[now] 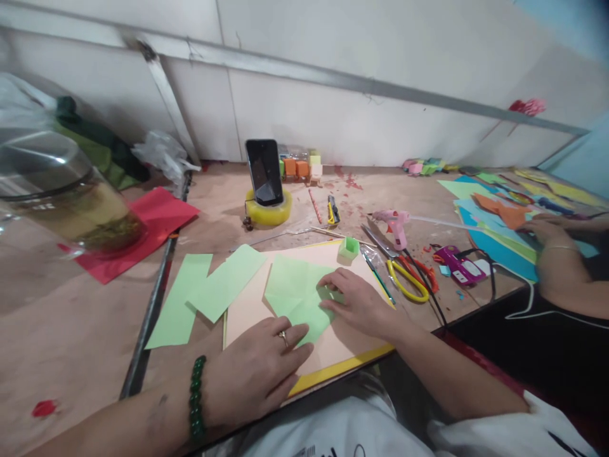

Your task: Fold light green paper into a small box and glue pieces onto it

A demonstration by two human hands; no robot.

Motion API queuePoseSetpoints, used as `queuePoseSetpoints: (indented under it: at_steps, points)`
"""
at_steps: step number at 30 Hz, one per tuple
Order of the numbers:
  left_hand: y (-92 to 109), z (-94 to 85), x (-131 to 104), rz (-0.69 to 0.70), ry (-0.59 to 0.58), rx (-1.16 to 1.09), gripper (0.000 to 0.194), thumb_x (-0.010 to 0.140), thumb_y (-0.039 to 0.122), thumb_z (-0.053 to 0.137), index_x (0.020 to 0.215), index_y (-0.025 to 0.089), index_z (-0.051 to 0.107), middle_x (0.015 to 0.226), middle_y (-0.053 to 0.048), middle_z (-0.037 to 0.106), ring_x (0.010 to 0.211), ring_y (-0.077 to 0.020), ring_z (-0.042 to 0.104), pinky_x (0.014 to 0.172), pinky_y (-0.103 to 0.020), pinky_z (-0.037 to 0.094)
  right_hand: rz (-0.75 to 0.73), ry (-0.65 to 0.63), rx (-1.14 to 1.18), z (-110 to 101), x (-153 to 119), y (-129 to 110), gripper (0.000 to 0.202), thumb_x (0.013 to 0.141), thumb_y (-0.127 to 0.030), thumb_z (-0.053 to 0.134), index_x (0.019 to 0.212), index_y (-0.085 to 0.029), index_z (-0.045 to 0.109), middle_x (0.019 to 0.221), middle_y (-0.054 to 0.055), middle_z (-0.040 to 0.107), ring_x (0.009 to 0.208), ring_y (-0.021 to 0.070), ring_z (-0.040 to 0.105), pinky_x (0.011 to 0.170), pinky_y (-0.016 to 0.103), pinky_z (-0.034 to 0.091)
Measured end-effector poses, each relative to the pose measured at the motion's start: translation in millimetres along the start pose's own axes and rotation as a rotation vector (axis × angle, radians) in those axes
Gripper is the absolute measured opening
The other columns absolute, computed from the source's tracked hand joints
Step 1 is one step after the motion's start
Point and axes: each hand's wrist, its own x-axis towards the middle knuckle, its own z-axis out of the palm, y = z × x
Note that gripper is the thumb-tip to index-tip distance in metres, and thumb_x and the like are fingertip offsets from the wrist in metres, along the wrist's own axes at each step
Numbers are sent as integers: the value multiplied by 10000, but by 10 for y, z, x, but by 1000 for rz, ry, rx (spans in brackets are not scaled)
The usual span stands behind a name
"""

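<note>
A creased light green paper [297, 289] lies on a stack of pale peach sheets [352, 352] with a yellow sheet beneath. My left hand [266, 368], with a ring and a green bead bracelet, rests at the paper's lower edge, fingers spread a little. Touching the paper's right side is my right hand [354, 301], its fingers bent and apart. A small open green paper box [349, 248] stands just beyond it. To the left, two green strips [183, 301] overlap.
Beyond the sheets stand a phone [264, 171] on a yellow tape roll [269, 212] and a cutter [333, 211]. Scissors [404, 279], a pink glue gun [396, 227] and a cable lie right. A glass jar [71, 197] stands left. Another person's hands [556, 244] touch coloured papers.
</note>
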Motion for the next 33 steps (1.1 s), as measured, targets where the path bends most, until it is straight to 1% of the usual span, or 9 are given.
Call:
queuePoseSetpoints:
  at_steps: [4, 7, 14, 20, 24, 27, 30, 31, 33]
  points:
    - [4, -17, 10, -3, -38, -18, 262, 841, 157, 476, 1072, 141, 599, 1204, -123, 631, 831, -240, 546, 769, -382, 487, 100, -27, -107, -47, -52, -106, 564, 655, -421, 814, 1099, -173, 573, 982, 95, 585, 921, 263, 575, 804, 406, 480]
    - [7, -23, 21, -16, -30, -33, 261, 839, 152, 475, 1069, 147, 598, 1191, -118, 630, 836, -240, 539, 775, -384, 483, 159, -57, -150, -53, -74, -201, 671, 611, -444, 830, 1152, -153, 560, 1033, 120, 567, 970, 290, 556, 844, 438, 467]
    - [-5, -17, 29, -13, -31, -61, 217, 850, 149, 477, 1021, 153, 609, 1052, -107, 643, 827, -236, 539, 759, -370, 479, 144, -77, -113, -116, -134, -47, 479, 768, -278, 699, 1195, -153, 521, 1063, 120, 560, 1010, 278, 545, 884, 445, 455]
    - [-2, -21, 7, -48, 9, -32, 233, 843, 159, 499, 1043, 185, 616, 1165, -120, 607, 893, -248, 543, 806, -378, 472, 73, -28, -59, -158, -226, 216, 327, 818, -137, 570, 1139, -175, 526, 999, 87, 592, 947, 226, 582, 820, 358, 483]
    - [13, -42, 0, -81, -15, -9, 245, 823, 165, 520, 1044, 215, 612, 1233, -123, 579, 912, -263, 538, 785, -390, 475, 54, 26, -53, -138, -219, 269, 255, 862, -94, 473, 1083, -183, 563, 958, 82, 606, 914, 209, 601, 788, 335, 495]
    - [18, -37, 10, -112, -59, 5, 191, 797, 197, 556, 983, 194, 595, 1260, -123, 568, 929, -273, 535, 807, -412, 472, -10, 55, -98, -134, -200, 187, 246, 865, -175, 542, 1108, -185, 583, 1082, 118, 603, 1040, 253, 571, 870, 397, 489]
    - [-1, -15, 38, -129, -53, -6, 302, 799, 266, 576, 1078, 153, 555, 1174, -130, 607, 893, -263, 541, 804, -406, 477, -43, 91, -139, -148, -207, 83, 511, 721, -342, 751, 1178, -184, 585, 1246, 159, 552, 1153, 332, 510, 945, 491, 452]
    - [-12, -8, 48, -126, -39, -5, 345, 817, 281, 559, 1130, 137, 532, 1113, -127, 626, 861, -254, 544, 786, -399, 480, -18, 110, -133, -154, -213, 66, 561, 695, -363, 772, 1193, -185, 586, 1231, 161, 568, 1130, 335, 527, 933, 499, 459]
    - [-36, 1, 60, -117, -8, 15, 336, 863, 274, 500, 1164, 127, 509, 1011, -114, 643, 805, -238, 547, 746, -381, 482, 62, 119, -42, -162, -222, 76, 486, 754, -361, 712, 1193, -183, 600, 1068, 129, 653, 957, 278, 613, 834, 443, 517]
